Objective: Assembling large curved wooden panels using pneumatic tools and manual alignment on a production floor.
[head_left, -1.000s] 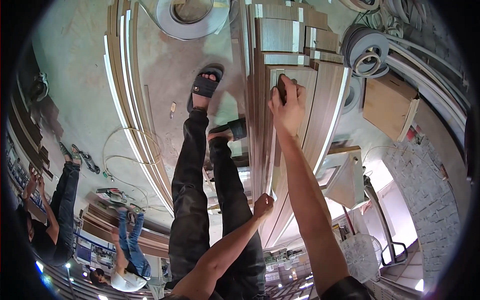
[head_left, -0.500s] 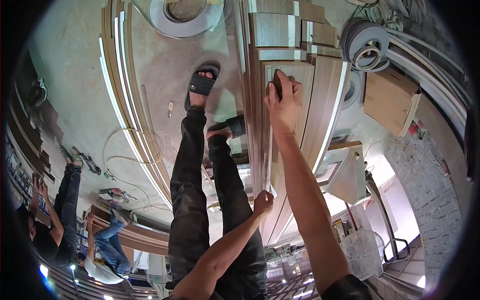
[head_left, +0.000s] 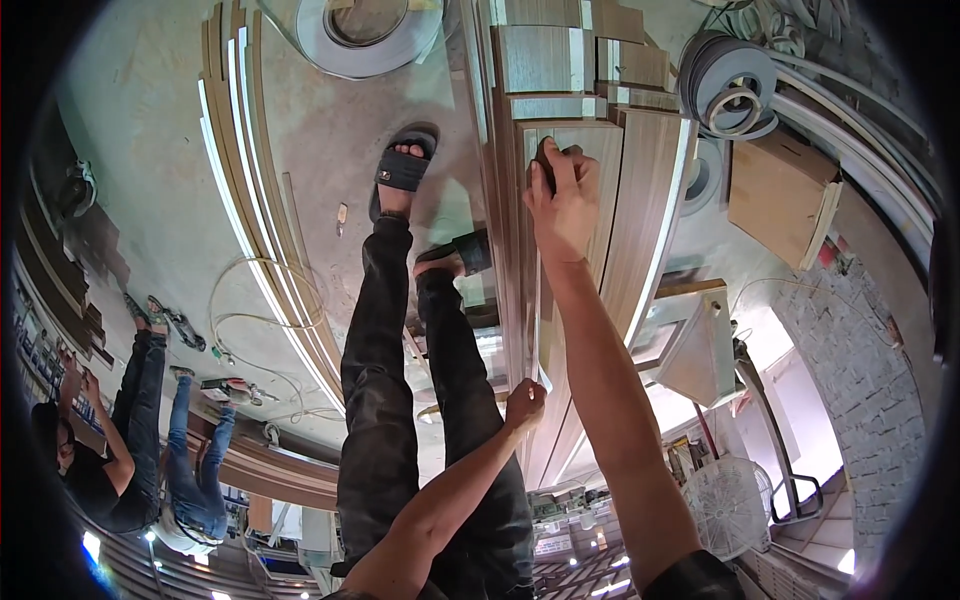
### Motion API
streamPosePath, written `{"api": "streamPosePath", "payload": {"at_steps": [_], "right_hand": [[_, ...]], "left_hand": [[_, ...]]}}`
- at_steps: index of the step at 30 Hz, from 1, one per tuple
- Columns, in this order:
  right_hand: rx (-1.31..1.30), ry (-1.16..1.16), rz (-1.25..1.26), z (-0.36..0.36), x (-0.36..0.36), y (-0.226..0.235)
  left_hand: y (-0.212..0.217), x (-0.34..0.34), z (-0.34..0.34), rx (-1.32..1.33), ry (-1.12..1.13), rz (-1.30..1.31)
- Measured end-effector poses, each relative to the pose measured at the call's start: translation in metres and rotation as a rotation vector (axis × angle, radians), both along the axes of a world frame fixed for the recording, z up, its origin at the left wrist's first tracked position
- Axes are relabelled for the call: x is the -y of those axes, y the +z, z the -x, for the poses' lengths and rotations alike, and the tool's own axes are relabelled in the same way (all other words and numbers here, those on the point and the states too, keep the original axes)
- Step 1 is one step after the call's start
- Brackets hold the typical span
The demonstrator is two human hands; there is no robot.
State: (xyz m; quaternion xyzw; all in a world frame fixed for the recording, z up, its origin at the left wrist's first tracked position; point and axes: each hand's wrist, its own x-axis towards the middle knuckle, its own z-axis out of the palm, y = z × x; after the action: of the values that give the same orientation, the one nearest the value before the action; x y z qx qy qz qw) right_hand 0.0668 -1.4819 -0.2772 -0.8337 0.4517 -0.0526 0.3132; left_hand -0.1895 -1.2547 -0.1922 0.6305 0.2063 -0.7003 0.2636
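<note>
My right hand [head_left: 565, 200] is closed around a small dark block [head_left: 545, 160], pressed onto the far end of a long wood-grain board [head_left: 575, 145]; what kind of block it is I cannot tell. Nearer to me, my left hand [head_left: 526, 403] is closed at the left edge of the same stack of boards. A small pale bit shows by its thumb, but whatever lies within the fingers is hidden. Beside the board lies another long wood-grain panel [head_left: 645, 180] with a white edge.
Shorter wood-grain pieces [head_left: 545, 55] lie beyond the boards. Rolls of edging strip [head_left: 735, 90] and a cardboard box [head_left: 785, 195] are at right, a large coil [head_left: 365, 40] at far left-centre. Long strips [head_left: 265, 220] and a looped hose [head_left: 225, 310] lie left. Two people [head_left: 135, 430] work at left.
My right hand has shifted slightly left and back with the dark block. My left hand stays nearly still. The person in blue jeans at left has gone from bent to straighter legs.
</note>
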Motion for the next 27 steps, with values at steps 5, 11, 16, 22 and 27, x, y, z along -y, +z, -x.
{"api": "streamPosePath", "payload": {"at_steps": [5,11,16,22,27], "right_hand": [[-0.006,-0.015,-0.058,-0.008,-0.004,0.003],[-0.064,0.042,0.028,-0.004,0.000,0.003],[-0.092,0.051,0.058,-0.003,0.002,0.002],[-0.337,0.235,0.182,-0.004,0.006,0.022],[-0.358,0.354,0.022,-0.038,0.012,0.043]], "left_hand": [[-0.004,-0.007,0.003,0.094,0.035,0.010],[-0.003,0.002,0.000,0.046,0.007,-0.012],[-0.003,0.004,0.005,0.159,0.000,0.008],[-0.019,-0.013,0.027,0.207,-0.242,-0.155],[-0.048,-0.071,0.031,-0.134,0.381,-0.228]]}}
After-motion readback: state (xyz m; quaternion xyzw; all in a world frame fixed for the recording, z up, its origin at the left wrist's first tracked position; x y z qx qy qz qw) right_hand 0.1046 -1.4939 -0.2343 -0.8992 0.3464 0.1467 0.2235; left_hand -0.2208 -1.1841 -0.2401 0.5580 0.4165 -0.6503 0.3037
